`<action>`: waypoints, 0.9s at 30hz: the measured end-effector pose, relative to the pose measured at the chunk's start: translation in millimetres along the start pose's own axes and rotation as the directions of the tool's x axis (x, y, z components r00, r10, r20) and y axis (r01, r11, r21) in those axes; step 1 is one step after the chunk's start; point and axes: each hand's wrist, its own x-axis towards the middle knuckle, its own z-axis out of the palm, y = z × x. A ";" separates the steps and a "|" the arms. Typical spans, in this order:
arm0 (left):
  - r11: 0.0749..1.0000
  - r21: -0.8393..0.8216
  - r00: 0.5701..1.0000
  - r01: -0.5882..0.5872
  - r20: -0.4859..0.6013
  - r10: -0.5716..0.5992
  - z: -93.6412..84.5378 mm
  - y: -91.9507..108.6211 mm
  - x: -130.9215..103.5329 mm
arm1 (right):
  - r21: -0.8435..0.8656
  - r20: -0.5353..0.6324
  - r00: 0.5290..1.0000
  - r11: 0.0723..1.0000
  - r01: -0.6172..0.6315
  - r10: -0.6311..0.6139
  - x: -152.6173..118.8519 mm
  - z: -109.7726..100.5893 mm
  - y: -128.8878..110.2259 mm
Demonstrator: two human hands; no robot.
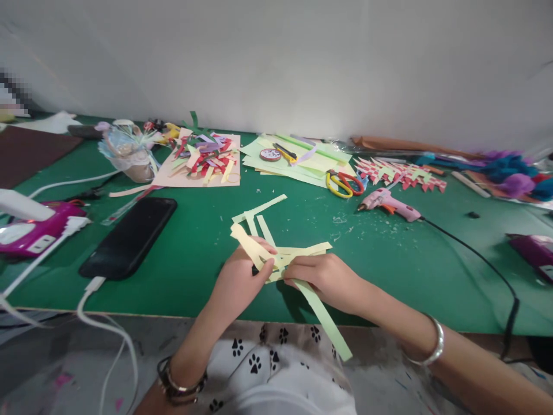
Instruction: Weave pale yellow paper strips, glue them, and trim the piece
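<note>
Both hands meet over the front edge of the green table, each pinching pale paper strips. My left hand [242,270] is closed on a cluster of interlaced yellow paper strips [254,248], thumb on top. Opposite it, my right hand [322,276] is closed at the cluster's right side. From under its fingers a long light green paper strip [324,320] slants down toward my lap. More green strip ends [265,230] stick out beyond the left fingers. How the strips cross between the fingertips is partly hidden.
A black phone [129,236] with a white cable lies left. Scissors [341,183], paper sheets [311,164] and a pink glue gun [389,203] with a trailing black cord lie beyond my hands. Colourful strips cover a pink sheet [233,164]. A purple power strip [43,227] sits far left.
</note>
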 end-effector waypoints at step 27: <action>0.992 -0.076 0.990 0.097 0.111 -0.088 -6.2 3.7 -1.6 | 0.398 0.073 0.975 0.890 -0.222 0.211 16.5 -8.2 6.5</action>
